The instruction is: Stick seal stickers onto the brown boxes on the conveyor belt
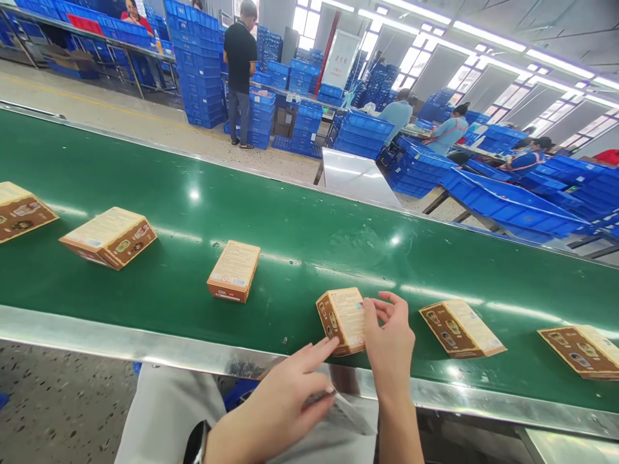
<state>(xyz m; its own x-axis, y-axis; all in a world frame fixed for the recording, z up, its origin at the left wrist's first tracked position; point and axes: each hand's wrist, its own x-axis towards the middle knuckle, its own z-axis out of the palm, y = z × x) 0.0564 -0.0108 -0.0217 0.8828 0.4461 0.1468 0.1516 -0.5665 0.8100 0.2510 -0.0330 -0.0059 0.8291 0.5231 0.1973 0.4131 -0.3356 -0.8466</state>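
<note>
A small brown and cream carton (341, 318) lies on the green conveyor belt (300, 238) near its front metal edge. My right hand (389, 345) rests against the carton's right side, fingers loosely spread. My left hand (283, 406) points its index finger at the carton's lower left corner while its other fingers pinch a thin clear strip or sleeve (347, 412). A dark watch sits on my left wrist.
Several more cartons lie along the belt: one orange-sided (234, 271), another (109, 236) further left, and two (461, 328) (580, 348) to the right. Behind the belt stand stacks of blue crates (199, 64), a standing person (240, 71) and seated workers (447, 129).
</note>
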